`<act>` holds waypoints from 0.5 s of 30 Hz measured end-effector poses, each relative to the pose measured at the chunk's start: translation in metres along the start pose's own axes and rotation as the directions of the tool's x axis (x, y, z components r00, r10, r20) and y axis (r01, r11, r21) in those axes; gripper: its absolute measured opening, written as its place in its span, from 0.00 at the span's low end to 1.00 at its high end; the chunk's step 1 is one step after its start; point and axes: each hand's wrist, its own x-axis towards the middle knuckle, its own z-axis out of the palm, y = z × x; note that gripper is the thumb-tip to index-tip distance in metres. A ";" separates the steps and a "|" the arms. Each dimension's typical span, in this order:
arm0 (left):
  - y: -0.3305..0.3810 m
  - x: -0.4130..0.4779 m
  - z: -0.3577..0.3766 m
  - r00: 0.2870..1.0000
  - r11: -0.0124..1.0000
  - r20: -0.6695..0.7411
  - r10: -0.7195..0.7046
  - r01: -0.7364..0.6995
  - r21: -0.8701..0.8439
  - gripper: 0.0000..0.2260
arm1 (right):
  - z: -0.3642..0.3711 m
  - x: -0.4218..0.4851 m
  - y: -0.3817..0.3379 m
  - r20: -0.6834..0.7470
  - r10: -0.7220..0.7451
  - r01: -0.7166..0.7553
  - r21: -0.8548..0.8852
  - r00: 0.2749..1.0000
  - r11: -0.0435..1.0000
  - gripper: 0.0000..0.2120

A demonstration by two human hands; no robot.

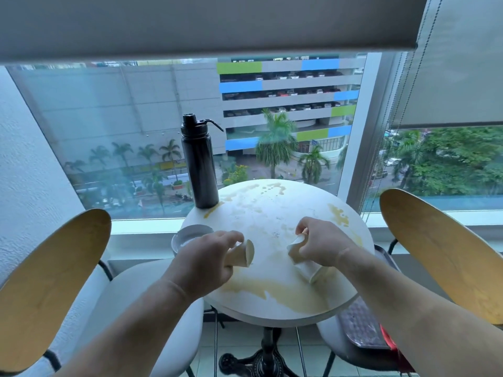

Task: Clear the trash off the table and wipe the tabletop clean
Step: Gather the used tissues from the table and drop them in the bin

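Your left hand (206, 258) was left of centre in the frame, fingers curled round a paper cup (243, 254) that lay on its side with its open mouth turned toward the middle of the picture; your right hand (324, 247) was right of centre, fingers and thumb pinching the squashed rim of a crumpled cup (304, 263), whose other end pointed toward the lower right. Both cups were over the round white table (266, 221) in the middle of the frame; whether they touched the top, I cannot tell. The tabletop was marked by tan spills (272, 292): a broad pool along its lower edge, a patch at its right side, streaks near its upper edge. A black bottle (200, 164) stood upright at the table's upper left, lid closed; a grey bowl (190, 234) showed just left of the table, partly behind your left hand. Chairs with wooden backs flanked the table, the left chair (49, 289) and the right chair (441, 254); a dark tray (362, 327) lay on the right one's seat.
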 end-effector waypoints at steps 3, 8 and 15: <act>0.000 0.001 0.000 0.991 1.000 -0.135 0.007 -0.009 -0.018 0.28 | -0.003 0.006 0.005 -0.075 -0.021 0.027 0.079 0.997 0.997 0.13; 0.005 -0.001 -0.011 0.917 0.926 -0.308 -0.252 0.136 -0.352 0.21 | -0.010 0.013 0.005 -0.272 -0.089 0.167 0.280 0.958 0.945 0.13; 0.006 -0.023 -0.033 0.700 0.376 -0.138 -0.701 0.199 -0.905 0.20 | -0.011 0.025 -0.011 -0.435 -0.043 0.305 0.555 0.900 0.773 0.08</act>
